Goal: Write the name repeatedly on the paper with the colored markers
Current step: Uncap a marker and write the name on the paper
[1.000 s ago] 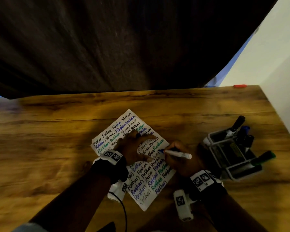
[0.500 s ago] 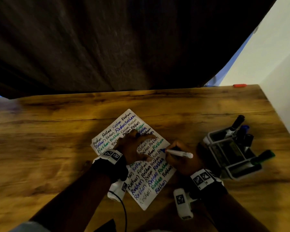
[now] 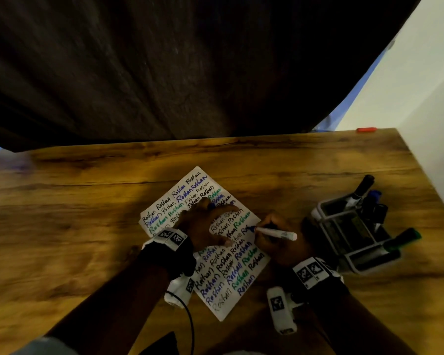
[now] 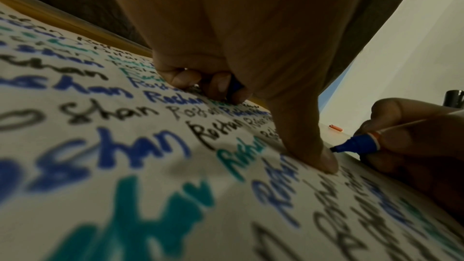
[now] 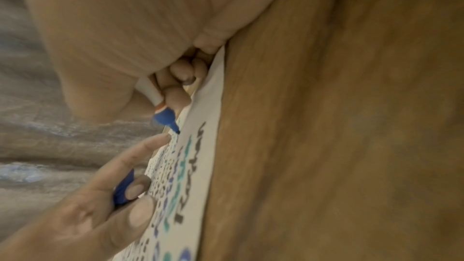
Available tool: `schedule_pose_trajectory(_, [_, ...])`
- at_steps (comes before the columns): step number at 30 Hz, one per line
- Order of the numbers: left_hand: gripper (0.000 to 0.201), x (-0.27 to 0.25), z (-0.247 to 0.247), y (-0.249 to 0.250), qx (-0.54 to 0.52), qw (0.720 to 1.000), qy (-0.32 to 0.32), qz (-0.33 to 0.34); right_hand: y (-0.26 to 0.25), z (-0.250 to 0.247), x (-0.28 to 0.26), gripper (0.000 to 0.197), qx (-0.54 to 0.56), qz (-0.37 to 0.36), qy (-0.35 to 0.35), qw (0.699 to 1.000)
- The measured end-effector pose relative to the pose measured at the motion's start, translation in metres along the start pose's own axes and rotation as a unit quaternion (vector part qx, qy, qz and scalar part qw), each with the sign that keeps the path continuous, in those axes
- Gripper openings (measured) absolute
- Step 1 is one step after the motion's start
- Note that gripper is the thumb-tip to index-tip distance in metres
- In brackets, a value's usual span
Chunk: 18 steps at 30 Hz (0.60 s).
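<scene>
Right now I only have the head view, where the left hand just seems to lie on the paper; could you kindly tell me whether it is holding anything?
Observer: Yes. The left wrist view shows the left hand gripping a blue cap under its curled fingers, down against the paper.
Operator: Thank you. Is there any marking near the pen's tip that I cannot make out?
Observer: The right wrist view shows an orange band on the marker, between the white barrel and the blue collar.
</scene>
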<state>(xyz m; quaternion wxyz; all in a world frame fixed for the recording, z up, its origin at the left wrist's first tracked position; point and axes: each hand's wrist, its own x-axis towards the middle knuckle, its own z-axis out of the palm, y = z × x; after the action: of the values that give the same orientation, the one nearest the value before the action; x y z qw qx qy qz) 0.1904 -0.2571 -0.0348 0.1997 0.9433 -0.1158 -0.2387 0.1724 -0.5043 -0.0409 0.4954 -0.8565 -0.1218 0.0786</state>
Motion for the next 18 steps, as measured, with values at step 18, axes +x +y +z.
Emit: schedule_pose_trajectory(18, [0.079, -0.002, -0.001, 0.000, -0.006, 1.000, -0.001, 0.003, 0.012, 0.004, 0.003, 0.029, 0.013, 0.015, 0.022, 1.000])
